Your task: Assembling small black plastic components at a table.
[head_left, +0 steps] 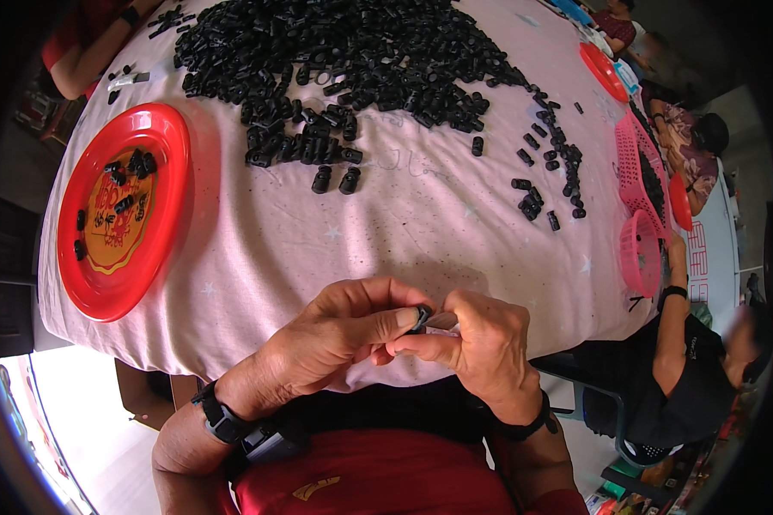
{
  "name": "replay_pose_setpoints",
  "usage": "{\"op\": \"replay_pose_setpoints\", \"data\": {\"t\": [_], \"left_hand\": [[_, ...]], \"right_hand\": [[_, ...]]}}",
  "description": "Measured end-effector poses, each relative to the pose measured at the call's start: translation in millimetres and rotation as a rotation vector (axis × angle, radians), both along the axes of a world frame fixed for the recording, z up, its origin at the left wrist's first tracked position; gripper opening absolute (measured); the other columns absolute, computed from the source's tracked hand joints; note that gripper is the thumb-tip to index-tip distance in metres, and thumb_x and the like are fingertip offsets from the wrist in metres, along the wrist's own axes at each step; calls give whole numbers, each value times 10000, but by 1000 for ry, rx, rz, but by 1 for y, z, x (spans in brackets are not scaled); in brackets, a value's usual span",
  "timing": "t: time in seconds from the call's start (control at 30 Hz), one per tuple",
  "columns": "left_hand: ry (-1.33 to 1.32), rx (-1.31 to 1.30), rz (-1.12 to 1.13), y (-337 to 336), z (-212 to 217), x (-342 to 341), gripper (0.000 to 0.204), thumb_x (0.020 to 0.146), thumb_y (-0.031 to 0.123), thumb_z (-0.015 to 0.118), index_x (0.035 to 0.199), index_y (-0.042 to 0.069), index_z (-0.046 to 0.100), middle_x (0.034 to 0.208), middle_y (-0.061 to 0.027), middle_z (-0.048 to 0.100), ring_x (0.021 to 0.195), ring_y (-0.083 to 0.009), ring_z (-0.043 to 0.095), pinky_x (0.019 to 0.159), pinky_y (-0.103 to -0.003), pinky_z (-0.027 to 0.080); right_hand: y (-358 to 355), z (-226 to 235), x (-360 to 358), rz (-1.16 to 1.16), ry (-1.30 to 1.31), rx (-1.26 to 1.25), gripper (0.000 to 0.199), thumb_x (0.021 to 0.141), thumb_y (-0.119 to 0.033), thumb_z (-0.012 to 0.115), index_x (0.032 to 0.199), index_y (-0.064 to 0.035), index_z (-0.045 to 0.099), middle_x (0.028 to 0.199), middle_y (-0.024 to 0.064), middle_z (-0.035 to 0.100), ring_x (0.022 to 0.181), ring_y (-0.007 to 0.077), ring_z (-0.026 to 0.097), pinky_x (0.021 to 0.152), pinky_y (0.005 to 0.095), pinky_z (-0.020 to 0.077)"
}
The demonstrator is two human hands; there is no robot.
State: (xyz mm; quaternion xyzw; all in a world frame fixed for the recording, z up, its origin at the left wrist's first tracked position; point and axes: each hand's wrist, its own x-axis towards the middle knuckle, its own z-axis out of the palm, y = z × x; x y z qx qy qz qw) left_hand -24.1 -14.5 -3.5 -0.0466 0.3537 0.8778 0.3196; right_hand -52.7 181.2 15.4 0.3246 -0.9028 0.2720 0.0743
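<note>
My left hand (339, 335) and my right hand (481, 343) meet at the table's near edge, fingertips pinched together on one small black plastic part (421, 316). Most of that part is hidden by my fingers. A large heap of the same black parts (335, 60) covers the far half of the pale tablecloth (386, 232). Two of them (335, 180) stand apart, closest to my hands. A dark band sits on each of my wrists.
A red round tray (159, 249) with several black parts lies at the left. Pink baskets (640, 253) and another red tray (603, 70) stand at the right edge. Other people sit at the right, at the far right and at the top left.
</note>
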Motion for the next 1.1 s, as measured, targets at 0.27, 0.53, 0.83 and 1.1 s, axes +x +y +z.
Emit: {"op": "replay_pose_setpoints", "data": {"t": [0.27,0.53,0.83,1.1], "left_hand": [[-14,-31,18,1,5,1,240,935,153,617,1125,8,593,895,-8,637,704,-33,536,604,-175,444],[-26,-13,24,1,5,1,242,935,150,616,1130,9,593,862,4,622,695,-30,528,603,-178,438],[-14,-35,10,0,3,1,253,936,157,614,1140,10,593,859,9,622,693,-28,527,606,-174,436],[-19,-11,12,1,3,1,261,936,163,615,1143,5,593,891,-2,630,696,-28,521,610,-175,441]], "right_hand": [[0,1,-1,26,-29,-23,528,725,-529,738,623,-79,482,495,54,505,428,212,561,406,327,438],[0,0,-2,40,-42,-60,538,715,-540,741,621,-81,477,489,50,499,414,212,553,403,324,437],[0,1,-4,48,-19,-37,570,705,-573,731,602,-91,444,475,41,480,405,199,546,386,318,424],[1,-3,-3,45,20,-39,549,727,-545,729,596,-93,446,471,44,477,404,201,547,386,313,426]]}}
